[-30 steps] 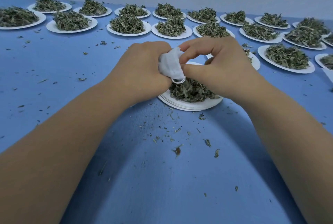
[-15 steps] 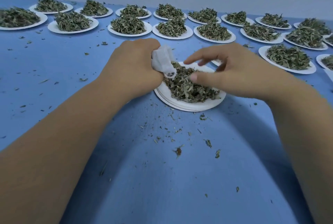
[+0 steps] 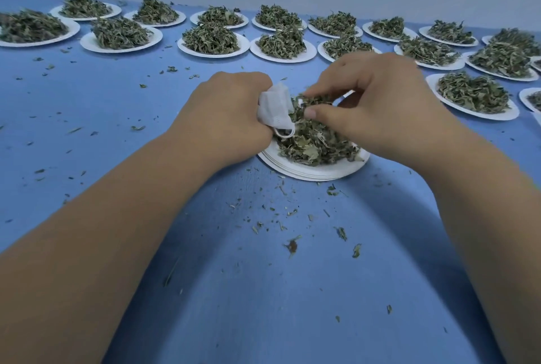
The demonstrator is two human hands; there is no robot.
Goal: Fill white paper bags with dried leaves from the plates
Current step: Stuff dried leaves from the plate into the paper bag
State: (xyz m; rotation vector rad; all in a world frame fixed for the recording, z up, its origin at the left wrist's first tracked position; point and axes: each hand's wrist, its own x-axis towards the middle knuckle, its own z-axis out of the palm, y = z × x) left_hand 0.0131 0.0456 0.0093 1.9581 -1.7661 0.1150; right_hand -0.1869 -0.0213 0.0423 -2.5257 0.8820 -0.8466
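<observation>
1. the left grip (image 3: 225, 118) is curled tight round a white paper bag (image 3: 275, 109). the bag's free end sticks out of the fist toward 3 o'clock, and a thin string loop (image 3: 285, 132) hangs from its lower edge.
2. the right grip (image 3: 389, 112) pinches a tuft of dried leaves (image 3: 314, 99) between thumb and fingertips, just beside the bag at its 3 o'clock.
3. under both grips lies a leaf pile (image 3: 316, 145) on the top plate of a small plate stack (image 3: 316, 174). the bag sits over the pile's 10 o'clock edge.
4. the stack rests on the blue counter (image 3: 263, 299). leaf crumbs (image 3: 292, 246) are scattered at 6 o'clock of the stack, with more at 9 o'clock.
5. at 12 o'clock, two rows of heaped plates (image 3: 210, 40) run across the counter's far side. another heaped plate (image 3: 474, 96) lies at 3 o'clock, near the right grip.
</observation>
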